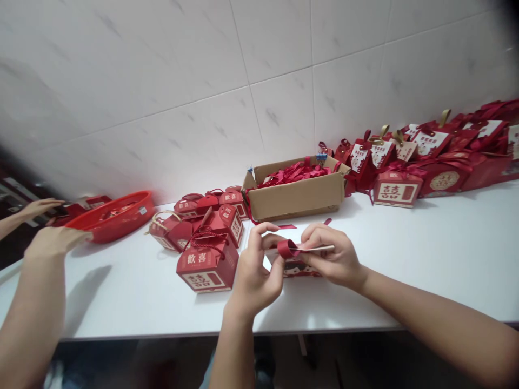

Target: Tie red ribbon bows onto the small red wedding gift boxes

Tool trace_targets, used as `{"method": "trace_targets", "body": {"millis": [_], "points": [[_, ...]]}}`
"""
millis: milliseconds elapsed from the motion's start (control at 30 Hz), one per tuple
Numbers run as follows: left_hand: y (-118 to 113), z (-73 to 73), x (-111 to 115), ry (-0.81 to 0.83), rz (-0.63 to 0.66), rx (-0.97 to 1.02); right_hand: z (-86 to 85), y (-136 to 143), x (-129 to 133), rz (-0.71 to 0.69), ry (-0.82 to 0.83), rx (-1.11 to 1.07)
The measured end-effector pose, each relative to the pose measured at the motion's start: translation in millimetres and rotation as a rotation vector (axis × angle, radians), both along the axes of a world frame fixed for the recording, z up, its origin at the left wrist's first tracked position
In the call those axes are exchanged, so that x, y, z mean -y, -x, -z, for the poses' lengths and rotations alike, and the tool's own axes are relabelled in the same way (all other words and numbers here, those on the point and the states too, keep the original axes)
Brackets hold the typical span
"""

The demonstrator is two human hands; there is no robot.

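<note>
In front of me on the table is a small red gift box (300, 268), partly hidden by my fingers. My left hand (259, 270) pinches a dark red ribbon (286, 248) that curls into a loop above the box's top. Closed around the box's pale upper edge, my right hand (334, 255) steadies it; part of the ribbon passes near its fingertips. A red box with a cord handle (207, 268) stands just left of my left hand.
Behind my hands is a cardboard box (295, 202) full of red ribbons. Several red gift boxes (399, 189) crowd the right side. Leftward, a co-worker's hands (57, 240) are by a red basin (121, 227). A tiled wall (194, 70) backs the white table (133, 302).
</note>
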State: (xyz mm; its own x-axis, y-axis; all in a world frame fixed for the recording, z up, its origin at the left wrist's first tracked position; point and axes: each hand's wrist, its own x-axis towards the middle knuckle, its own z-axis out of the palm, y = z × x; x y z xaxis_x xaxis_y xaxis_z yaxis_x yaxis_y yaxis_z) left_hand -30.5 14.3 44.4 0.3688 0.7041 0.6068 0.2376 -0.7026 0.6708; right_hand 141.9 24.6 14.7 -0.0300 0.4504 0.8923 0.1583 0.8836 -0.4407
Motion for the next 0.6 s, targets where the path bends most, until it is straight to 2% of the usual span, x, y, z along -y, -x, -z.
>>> {"method": "trace_targets", "body": {"millis": [100,233,367,433,500,600], "points": [[-3,1.5,-3,-0.022,-0.038,-0.022,4.8,-2,-11,-0.06,0.157,-0.031],[0,3.0,-9,-0.142,-0.148,-0.073,18.9,-6,-31,-0.101,0.51,-0.059],[13,-7.1,-7,-0.268,-0.263,0.082,34.7,-26,-27,-0.079,0.666,0.102],[22,-18.9,0,-0.276,-0.307,0.179,41.6,-48,-12,-0.003,0.668,0.145],[31,-31.9,10,-0.264,-0.34,0.29,48.6,-80,6,0.131,0.672,0.093],[45,-44.4,22,-0.229,-0.418,0.413,58.0,-145,33,0.475,0.771,-0.014]]}}
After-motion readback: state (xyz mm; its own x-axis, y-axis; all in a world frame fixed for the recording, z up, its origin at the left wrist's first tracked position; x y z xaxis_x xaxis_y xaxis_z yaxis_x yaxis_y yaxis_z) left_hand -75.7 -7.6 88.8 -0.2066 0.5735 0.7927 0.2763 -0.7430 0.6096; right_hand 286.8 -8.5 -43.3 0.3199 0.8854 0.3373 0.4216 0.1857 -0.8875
